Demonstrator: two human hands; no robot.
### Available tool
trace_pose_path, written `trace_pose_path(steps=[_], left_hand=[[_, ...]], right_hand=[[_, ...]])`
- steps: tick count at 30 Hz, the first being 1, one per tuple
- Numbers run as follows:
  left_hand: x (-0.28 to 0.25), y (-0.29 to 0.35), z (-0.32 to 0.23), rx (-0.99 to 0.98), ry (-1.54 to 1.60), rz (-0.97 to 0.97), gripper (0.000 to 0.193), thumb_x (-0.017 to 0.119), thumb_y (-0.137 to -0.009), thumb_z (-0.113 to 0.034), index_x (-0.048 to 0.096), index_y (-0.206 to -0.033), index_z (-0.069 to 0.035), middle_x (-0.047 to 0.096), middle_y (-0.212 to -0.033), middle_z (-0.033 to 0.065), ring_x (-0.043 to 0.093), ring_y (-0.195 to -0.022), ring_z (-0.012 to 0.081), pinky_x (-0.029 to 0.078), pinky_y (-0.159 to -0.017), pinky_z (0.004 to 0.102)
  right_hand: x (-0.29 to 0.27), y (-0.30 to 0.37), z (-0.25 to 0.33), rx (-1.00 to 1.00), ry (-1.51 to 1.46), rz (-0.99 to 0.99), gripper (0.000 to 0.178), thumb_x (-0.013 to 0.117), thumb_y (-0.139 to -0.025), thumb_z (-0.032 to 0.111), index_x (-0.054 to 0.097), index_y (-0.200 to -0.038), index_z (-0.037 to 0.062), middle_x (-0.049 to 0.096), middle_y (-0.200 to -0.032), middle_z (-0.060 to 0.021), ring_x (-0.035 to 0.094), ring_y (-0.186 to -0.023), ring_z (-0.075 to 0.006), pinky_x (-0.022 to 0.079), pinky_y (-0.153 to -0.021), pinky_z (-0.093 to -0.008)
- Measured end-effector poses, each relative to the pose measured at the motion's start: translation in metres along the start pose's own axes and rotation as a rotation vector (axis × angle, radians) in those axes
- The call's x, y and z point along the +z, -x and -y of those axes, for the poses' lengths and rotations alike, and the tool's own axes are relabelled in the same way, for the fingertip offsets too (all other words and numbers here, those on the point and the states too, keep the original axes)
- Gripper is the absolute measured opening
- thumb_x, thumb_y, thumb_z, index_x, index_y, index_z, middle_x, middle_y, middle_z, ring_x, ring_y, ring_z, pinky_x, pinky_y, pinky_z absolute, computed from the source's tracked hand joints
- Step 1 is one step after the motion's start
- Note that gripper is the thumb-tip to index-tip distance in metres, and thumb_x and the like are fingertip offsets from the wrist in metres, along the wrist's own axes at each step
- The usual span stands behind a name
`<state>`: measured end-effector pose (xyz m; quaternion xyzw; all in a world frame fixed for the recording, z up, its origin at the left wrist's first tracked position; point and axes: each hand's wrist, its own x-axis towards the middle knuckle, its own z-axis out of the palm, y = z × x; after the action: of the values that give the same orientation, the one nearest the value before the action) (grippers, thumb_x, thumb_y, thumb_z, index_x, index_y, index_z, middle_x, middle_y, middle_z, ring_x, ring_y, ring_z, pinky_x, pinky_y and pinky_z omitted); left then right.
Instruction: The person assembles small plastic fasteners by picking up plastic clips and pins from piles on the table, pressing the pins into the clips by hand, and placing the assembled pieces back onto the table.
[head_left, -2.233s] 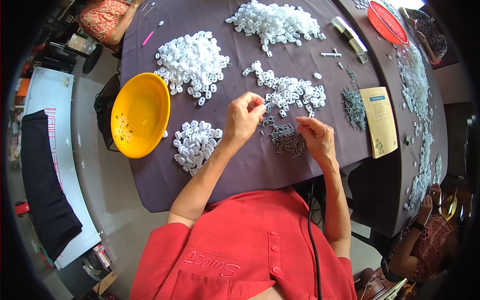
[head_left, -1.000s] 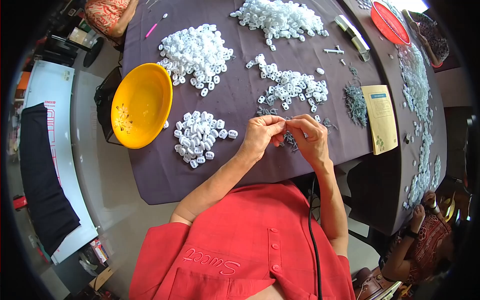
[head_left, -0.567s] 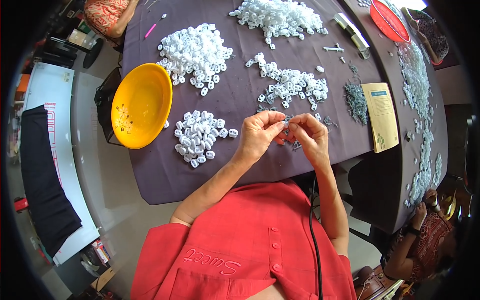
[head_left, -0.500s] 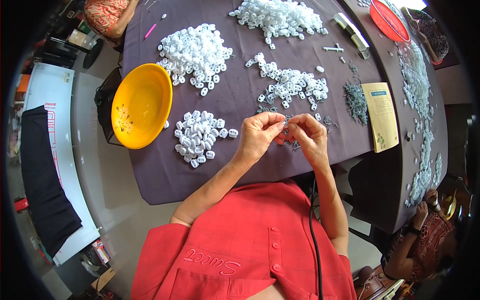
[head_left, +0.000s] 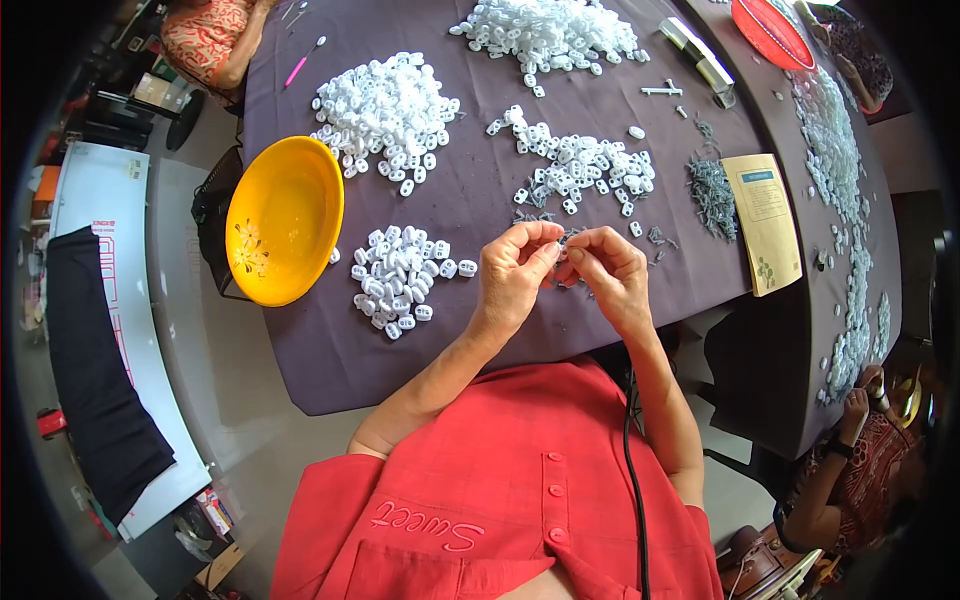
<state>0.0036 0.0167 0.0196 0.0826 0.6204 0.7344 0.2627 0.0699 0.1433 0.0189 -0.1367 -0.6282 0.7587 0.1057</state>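
Observation:
My left hand (head_left: 512, 280) and my right hand (head_left: 617, 278) meet over the near part of the table, thumbs and forefingers pinched at one spot. What they pinch is too small and too covered by fingers to name. Just beyond the fingertips lies a loose spread of small white oval plastic pieces with two holes (head_left: 590, 160), with small grey screw-like pieces (head_left: 533, 216) by its near edge. Left of my left hand is a small pile of white oval pieces (head_left: 395, 275), whose holes look dark and filled.
Two larger piles of white pieces (head_left: 385, 110) (head_left: 545, 35) lie farther off. A yellow bowl (head_left: 290, 220) stands at the left edge. Grey pieces (head_left: 712, 198) are heaped beside a tan booklet (head_left: 762, 225). Other people sit around the tables; a red basket (head_left: 770, 35) is far right.
My fingertips stay together, with slight shifts of the fingers. The whole view has moved a little; the piles look the same.

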Motion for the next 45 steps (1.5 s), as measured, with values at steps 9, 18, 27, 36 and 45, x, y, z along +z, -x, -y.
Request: trace_pose_path(steps=[9,18,27,36,45], left_hand=[[0.001,0.000,-0.003,0.201,-0.230,0.007,0.012,0.059,-0.084,-0.001,0.058,-0.096,-0.001,0.057,-0.077,-0.0018,0.049,-0.060,0.0021,0.042,-0.049,0.0175],[0.001,0.001,-0.002,0.181,-0.262,0.025,0.012,0.059,-0.084,-0.001,0.058,-0.097,-0.002,0.058,-0.076,-0.0014,0.049,-0.058,0.0022,0.041,-0.049,0.0181],[-0.001,0.003,0.003,0.160,-0.253,0.034,0.013,0.059,-0.084,-0.001,0.058,-0.097,-0.001,0.058,-0.074,-0.0013,0.049,-0.056,0.0018,0.041,-0.048,0.0180],[-0.004,0.002,0.003,0.160,-0.351,0.078,0.015,0.055,-0.084,0.004,0.057,-0.099,0.002,0.061,-0.082,0.0030,0.058,-0.073,0.0067,0.050,-0.069,0.0213],[-0.001,0.001,0.008,0.245,-0.362,0.053,0.009,0.054,-0.085,0.004,0.058,-0.093,0.002,0.062,-0.079,0.0035,0.061,-0.072,0.0093,0.051,-0.065,0.0234]], right_hand=[[-0.005,-0.001,0.002,0.019,0.053,0.067,0.008,0.050,-0.088,0.000,0.056,-0.092,-0.0035,0.061,-0.079,-0.0069,0.063,-0.070,-0.0139,0.052,-0.058,-0.0245],[-0.006,-0.001,0.001,0.059,0.036,0.063,0.008,0.050,-0.087,-0.001,0.056,-0.091,-0.0035,0.061,-0.080,-0.0068,0.063,-0.070,-0.0144,0.053,-0.058,-0.0256],[-0.007,0.001,0.000,0.078,0.058,0.066,0.008,0.049,-0.086,-0.002,0.056,-0.089,-0.0035,0.061,-0.080,-0.0069,0.064,-0.073,-0.0149,0.054,-0.059,-0.0261],[-0.009,0.001,0.000,-0.021,0.339,0.127,0.005,0.053,-0.085,-0.002,0.056,-0.087,-0.0038,0.063,-0.074,-0.0073,0.064,-0.066,-0.0126,0.052,-0.057,-0.0242],[-0.001,0.001,0.012,-0.019,0.460,0.098,0.004,0.053,-0.083,-0.003,0.056,-0.082,-0.0042,0.063,-0.067,-0.0095,0.064,-0.061,-0.0141,0.051,-0.054,-0.0257]])
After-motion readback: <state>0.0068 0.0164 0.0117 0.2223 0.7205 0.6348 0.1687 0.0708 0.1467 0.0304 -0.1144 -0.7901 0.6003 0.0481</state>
